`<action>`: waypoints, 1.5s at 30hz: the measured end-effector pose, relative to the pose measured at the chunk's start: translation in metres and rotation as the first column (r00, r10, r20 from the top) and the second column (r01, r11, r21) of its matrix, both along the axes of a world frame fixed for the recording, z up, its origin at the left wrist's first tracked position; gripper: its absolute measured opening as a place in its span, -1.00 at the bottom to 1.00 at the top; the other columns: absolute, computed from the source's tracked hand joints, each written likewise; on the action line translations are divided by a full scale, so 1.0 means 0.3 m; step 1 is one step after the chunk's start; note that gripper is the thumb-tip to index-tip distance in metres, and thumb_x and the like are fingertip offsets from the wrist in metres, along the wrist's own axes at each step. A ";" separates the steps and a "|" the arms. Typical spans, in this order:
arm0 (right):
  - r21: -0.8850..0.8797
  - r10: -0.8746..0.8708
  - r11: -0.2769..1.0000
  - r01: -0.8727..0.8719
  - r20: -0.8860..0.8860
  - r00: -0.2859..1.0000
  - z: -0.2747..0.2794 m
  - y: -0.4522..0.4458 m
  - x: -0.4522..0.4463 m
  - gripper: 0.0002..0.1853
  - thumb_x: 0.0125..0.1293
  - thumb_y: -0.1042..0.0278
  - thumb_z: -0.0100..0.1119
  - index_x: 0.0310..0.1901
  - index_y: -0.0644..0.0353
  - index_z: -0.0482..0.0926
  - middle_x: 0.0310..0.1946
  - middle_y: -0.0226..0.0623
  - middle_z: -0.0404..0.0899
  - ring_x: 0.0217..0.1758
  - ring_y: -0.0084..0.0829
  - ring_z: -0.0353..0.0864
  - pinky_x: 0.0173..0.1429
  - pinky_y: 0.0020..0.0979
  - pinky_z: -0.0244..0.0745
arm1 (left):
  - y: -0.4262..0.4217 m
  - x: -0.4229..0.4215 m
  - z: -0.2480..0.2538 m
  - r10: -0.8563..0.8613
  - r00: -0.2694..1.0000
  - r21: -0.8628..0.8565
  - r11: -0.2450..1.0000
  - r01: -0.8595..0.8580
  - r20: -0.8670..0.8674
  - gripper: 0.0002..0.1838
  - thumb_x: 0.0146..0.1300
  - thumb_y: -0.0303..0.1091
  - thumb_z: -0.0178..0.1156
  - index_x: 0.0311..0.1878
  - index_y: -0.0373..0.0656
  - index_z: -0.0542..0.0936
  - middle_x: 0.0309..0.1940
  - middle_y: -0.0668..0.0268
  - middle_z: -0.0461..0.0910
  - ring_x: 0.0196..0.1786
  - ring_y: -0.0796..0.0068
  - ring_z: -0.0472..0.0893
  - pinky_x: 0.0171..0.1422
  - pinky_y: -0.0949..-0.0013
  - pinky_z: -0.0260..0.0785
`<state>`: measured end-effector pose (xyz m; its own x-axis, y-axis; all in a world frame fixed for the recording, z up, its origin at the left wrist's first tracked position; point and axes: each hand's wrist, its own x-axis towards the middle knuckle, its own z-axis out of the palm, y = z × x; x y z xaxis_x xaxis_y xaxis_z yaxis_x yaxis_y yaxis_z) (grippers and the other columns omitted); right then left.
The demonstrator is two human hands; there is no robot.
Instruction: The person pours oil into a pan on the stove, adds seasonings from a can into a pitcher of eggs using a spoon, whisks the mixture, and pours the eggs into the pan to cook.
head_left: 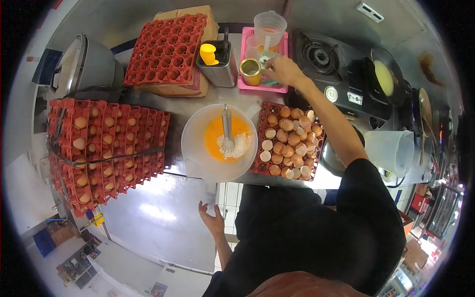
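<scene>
My right hand [282, 71] reaches over the pink tray [241, 59] at the back of the counter. Its fingers are closed beside a small pale container [267, 58]; what they hold is too small to make out. Just left of it stands an open tin [251, 71]. A clear measuring jug [270, 24] sits at the tray's far end. In front, a large clear bowl [190, 148] holds beaten egg [213, 133], a mound of white powder [241, 145] and a whisk [226, 123] leaning upright. Below the counter edge, my left hand [213, 219] hangs with fingers spread, holding nothing.
Cracked eggshells [289, 141] fill a red egg tray [267, 111] right of the bowl. Stacked trays of whole eggs [106, 148] stand left. Behind are an empty red egg tray [166, 49] and a metal canister [217, 69]. A gas stove [321, 57] and pan [386, 76] stand right.
</scene>
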<state>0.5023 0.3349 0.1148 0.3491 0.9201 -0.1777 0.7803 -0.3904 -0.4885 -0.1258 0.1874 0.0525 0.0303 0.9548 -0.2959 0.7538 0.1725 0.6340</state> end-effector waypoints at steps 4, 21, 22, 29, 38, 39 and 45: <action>-0.213 -0.147 0.972 0.095 -0.244 0.959 -0.039 0.069 0.112 -0.66 0.36 0.20 0.31 0.00 0.29 0.77 -0.14 0.10 0.81 -0.15 0.04 0.84 0.02 -0.07 0.76 | -0.020 -0.035 -0.030 -0.039 0.999 0.001 0.999 0.039 -0.012 -0.22 0.34 -0.40 0.38 0.56 -0.27 0.27 0.23 -0.05 0.52 0.32 -0.05 0.50 0.48 -0.07 0.30; 0.002 -0.085 0.996 0.091 0.373 0.924 -0.226 0.078 0.103 -0.81 0.32 0.38 0.21 -0.24 0.26 0.78 -0.24 0.14 0.78 -0.12 0.08 0.84 -0.01 0.01 0.75 | -0.056 -0.068 -0.062 -0.077 0.995 0.077 0.994 0.082 -0.071 -0.24 0.31 -0.47 0.36 0.55 -0.27 0.30 0.16 0.02 0.57 0.27 0.03 0.54 0.46 -0.02 0.33; 0.026 -0.066 0.998 0.060 0.370 0.927 -0.262 0.076 0.114 -0.83 0.28 0.38 0.25 -0.30 0.26 0.77 -0.28 0.15 0.77 -0.15 0.08 0.83 -0.01 0.01 0.75 | -0.052 -0.061 -0.061 -0.077 0.995 0.083 0.993 0.083 -0.066 -0.24 0.30 -0.48 0.37 0.54 -0.27 0.30 0.14 0.04 0.57 0.27 0.03 0.53 0.46 -0.02 0.32; 0.067 -0.286 0.958 0.280 0.096 0.953 -0.298 0.045 0.147 -0.74 0.30 0.31 0.20 -0.26 0.33 0.79 -0.28 0.11 0.79 -0.24 -0.01 0.85 -0.07 -0.05 0.74 | -0.040 -0.054 -0.071 -0.088 0.996 0.113 0.989 0.090 -0.025 -0.24 0.29 -0.48 0.38 0.53 -0.26 0.30 0.12 0.08 0.59 0.27 0.02 0.51 0.46 -0.02 0.29; -0.003 -0.400 0.734 0.679 -0.810 0.429 -0.096 -0.117 0.138 -0.78 0.43 0.33 0.28 -0.26 0.33 0.74 -0.49 -0.37 0.66 -0.62 -0.63 0.44 -0.62 -0.49 0.26 | -0.044 -0.083 -0.123 -0.149 0.986 0.204 0.965 0.162 -0.080 -0.27 0.27 -0.47 0.38 0.50 -0.27 0.36 0.10 0.08 0.59 0.21 0.03 0.53 0.43 -0.03 0.32; 0.029 -0.378 0.714 0.700 -0.825 0.419 -0.078 -0.144 0.133 -0.79 0.45 0.33 0.26 -0.25 0.32 0.74 -0.50 -0.40 0.63 -0.64 -0.65 0.38 -0.62 -0.50 0.21 | -0.049 -0.096 -0.132 -0.151 0.983 0.223 0.960 0.171 -0.103 -0.27 0.25 -0.47 0.39 0.48 -0.27 0.37 0.06 0.10 0.60 0.21 0.01 0.53 0.42 -0.06 0.31; 0.183 -0.162 0.786 0.591 -0.861 0.482 0.344 -0.297 -0.096 -0.78 0.57 0.32 0.18 -0.03 0.32 0.69 -0.52 -0.49 0.56 -0.66 -0.72 0.26 -0.61 -0.53 0.09 | -0.038 -0.062 -0.081 -0.110 0.986 0.190 0.973 0.133 -0.128 -0.31 0.26 -0.44 0.36 0.46 -0.25 0.41 0.06 0.10 0.62 0.20 -0.01 0.54 0.35 -0.06 0.34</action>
<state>0.4736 0.2458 0.2181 0.5964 0.7729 -0.2167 -0.1711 -0.1414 -0.9751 -0.1445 0.1761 0.0281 0.1267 0.9858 -0.1103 0.8316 -0.0450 0.5535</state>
